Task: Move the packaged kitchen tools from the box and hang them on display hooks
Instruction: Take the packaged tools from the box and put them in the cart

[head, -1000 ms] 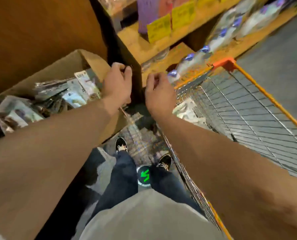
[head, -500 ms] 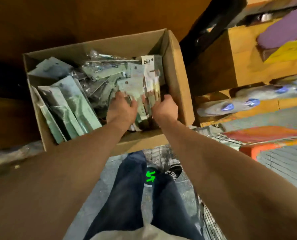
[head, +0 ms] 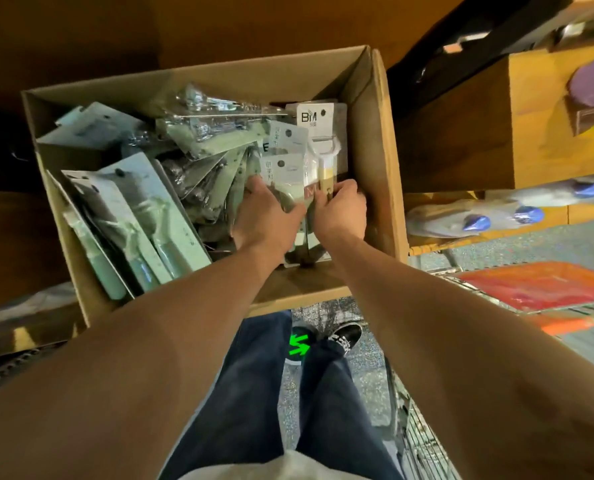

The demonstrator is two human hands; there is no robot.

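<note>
An open cardboard box (head: 378, 140) in front of me holds several packaged kitchen tools. Pale green carded packs (head: 139, 216) lie stacked at its left. White-carded packs (head: 318, 133), one with a peeler showing, stand at the right. Both hands are inside the box on that right-hand stack. My left hand (head: 266, 216) lies over the packs with its fingers curled into them. My right hand (head: 340, 209) pinches the lower part of the peeler pack. No display hooks are in view.
Wooden shelving (head: 496, 126) with purple and blue-capped goods stands to the right. An orange-framed wire trolley (head: 565, 320) sits at the lower right, holding a red pack. My legs and shoes are on the speckled floor below the box.
One second ago my hands were up by the shelf edge beside the trolley. They have dropped into the box and closed on the white-carded packs; my view has swung left over the box.
</note>
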